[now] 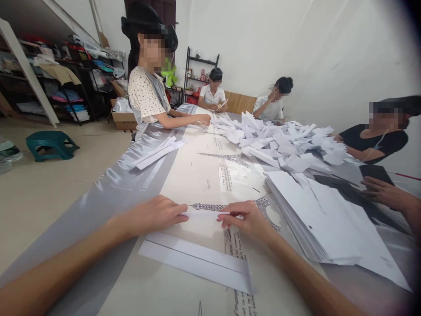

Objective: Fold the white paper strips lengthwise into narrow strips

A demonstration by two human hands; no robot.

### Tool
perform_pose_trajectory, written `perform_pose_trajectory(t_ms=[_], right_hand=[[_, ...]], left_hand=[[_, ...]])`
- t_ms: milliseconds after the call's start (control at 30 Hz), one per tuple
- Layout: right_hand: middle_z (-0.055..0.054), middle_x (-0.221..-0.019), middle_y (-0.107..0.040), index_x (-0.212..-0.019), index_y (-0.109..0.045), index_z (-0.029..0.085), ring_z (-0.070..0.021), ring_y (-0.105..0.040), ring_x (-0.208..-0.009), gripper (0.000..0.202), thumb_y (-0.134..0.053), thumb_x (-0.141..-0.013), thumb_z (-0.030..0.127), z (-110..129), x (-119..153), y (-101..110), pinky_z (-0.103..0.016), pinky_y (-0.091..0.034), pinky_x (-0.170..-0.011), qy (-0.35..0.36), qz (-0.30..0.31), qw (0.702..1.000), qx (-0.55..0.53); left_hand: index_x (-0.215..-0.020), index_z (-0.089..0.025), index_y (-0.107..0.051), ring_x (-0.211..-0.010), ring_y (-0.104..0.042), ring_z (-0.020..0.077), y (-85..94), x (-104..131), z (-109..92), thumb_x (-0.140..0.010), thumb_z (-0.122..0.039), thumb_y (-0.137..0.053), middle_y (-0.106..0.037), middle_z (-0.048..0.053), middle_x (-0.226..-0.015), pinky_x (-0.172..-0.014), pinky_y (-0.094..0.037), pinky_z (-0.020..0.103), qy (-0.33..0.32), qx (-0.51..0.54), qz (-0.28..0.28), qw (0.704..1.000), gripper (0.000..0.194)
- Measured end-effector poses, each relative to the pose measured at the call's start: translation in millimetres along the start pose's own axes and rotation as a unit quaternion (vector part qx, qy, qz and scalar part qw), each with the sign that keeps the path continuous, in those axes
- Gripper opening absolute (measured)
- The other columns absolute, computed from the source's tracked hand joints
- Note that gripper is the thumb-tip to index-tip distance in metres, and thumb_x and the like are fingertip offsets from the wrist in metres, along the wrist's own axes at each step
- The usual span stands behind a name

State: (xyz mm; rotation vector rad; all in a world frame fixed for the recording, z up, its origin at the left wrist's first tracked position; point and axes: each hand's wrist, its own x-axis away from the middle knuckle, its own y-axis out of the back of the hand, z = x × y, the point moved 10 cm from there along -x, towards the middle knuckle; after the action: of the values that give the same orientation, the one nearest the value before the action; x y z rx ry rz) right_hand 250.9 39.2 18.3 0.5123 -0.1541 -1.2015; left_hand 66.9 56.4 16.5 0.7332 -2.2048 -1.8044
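Observation:
A narrow folded white paper strip (pixel 203 215) is stretched between my two hands over the printed table cover (pixel 184 180). My left hand (pixel 161 213) pinches its left end with thumb and fingers. The right end is gripped between the thumb and fingers of my right hand (pixel 243 218). Just below, nearer to me, wide white paper strips (pixel 197 262) with a dark line between them lie flat on the cover.
A stack of white sheets (pixel 315 219) lies at the right, with a heap of folded papers (pixel 283 140) behind it. More strips (pixel 159 152) lie at the left edge. Several people sit or stand around the table. A green stool (pixel 51 145) is on the floor.

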Motion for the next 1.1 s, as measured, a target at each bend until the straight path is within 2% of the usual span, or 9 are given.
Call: perform_pose_trajectory(t_ms=[133,233,333,500,600,800,1100], right_hand=[[-0.003,-0.073,-0.076,-0.082,-0.081,0.025,-0.0155,-0.068,-0.059,0.014,-0.073,-0.089,0.035,-6,2,16,-0.029,-0.056,-0.057,-0.019,-0.031,0.999,-0.028],[-0.003,-0.075,-0.076,-0.090,-0.080,0.024,-0.0151,-0.066,-0.057,0.014,-0.074,-0.088,0.037,-8,1,27,-0.030,-0.055,-0.055,-0.025,-0.051,0.997,-0.061],[-0.003,-0.071,-0.074,-0.095,-0.079,0.024,-0.0149,-0.064,-0.057,0.016,-0.073,-0.089,0.038,-10,-1,27,-0.030,-0.054,-0.056,-0.037,-0.043,0.996,-0.075],[-0.002,-0.066,-0.070,-0.074,-0.075,0.023,-0.0141,-0.062,-0.059,0.027,-0.067,-0.094,0.039,-9,0,18,-0.030,-0.050,-0.061,-0.061,-0.018,0.997,-0.044],[-0.002,-0.065,-0.068,-0.073,-0.074,0.023,-0.0140,-0.060,-0.059,0.029,-0.066,-0.095,0.039,-7,2,22,-0.030,-0.049,-0.061,-0.056,-0.029,0.996,-0.064],[0.000,-0.061,-0.063,-0.067,-0.071,0.022,-0.0131,-0.056,-0.059,0.032,-0.067,-0.094,0.038,-8,5,43,-0.030,-0.046,-0.063,-0.075,-0.091,0.991,-0.070],[-0.002,-0.061,-0.064,-0.068,-0.070,0.021,-0.0140,-0.056,-0.059,0.037,-0.063,-0.096,0.044,-5,5,39,-0.030,-0.046,-0.062,-0.077,-0.095,0.989,-0.078]], left_hand=[[-0.081,-0.021,-0.051,-0.059,-0.051,0.0162,3.5,3,14,-0.108,-0.045,-0.038,-0.053,-0.001,-0.065,-0.058,-0.026,0.029,0.055,0.031,0.040,0.997,0.038],[-0.077,-0.021,-0.049,-0.061,-0.052,0.0155,3.8,4,23,-0.108,-0.045,-0.036,-0.055,-0.002,-0.066,-0.060,-0.029,0.027,0.097,0.095,0.081,0.987,0.041],[-0.074,-0.020,-0.051,-0.062,-0.052,0.0145,3.0,5,27,-0.107,-0.045,-0.037,-0.057,-0.001,-0.067,-0.061,-0.032,0.026,0.119,0.154,0.103,0.975,0.043],[-0.073,-0.019,-0.056,-0.059,-0.048,0.0132,2.3,7,32,-0.104,-0.049,-0.042,-0.055,-0.002,-0.065,-0.059,-0.034,0.025,0.127,0.236,0.106,0.958,0.045],[-0.076,-0.019,-0.059,-0.065,-0.053,0.0134,3.8,9,37,-0.104,-0.051,-0.045,-0.061,-0.001,-0.072,-0.062,-0.037,0.023,0.124,0.283,0.106,0.945,0.045],[-0.079,-0.017,-0.065,-0.070,-0.059,0.0140,9.4,7,44,-0.103,-0.052,-0.048,-0.068,0.002,-0.077,-0.066,-0.040,0.023,0.107,0.339,0.089,0.930,0.046],[-0.078,-0.017,-0.068,-0.069,-0.059,0.0133,9.4,7,45,-0.102,-0.052,-0.050,-0.070,0.002,-0.076,-0.064,-0.039,0.022,0.110,0.342,0.088,0.929,0.047]])
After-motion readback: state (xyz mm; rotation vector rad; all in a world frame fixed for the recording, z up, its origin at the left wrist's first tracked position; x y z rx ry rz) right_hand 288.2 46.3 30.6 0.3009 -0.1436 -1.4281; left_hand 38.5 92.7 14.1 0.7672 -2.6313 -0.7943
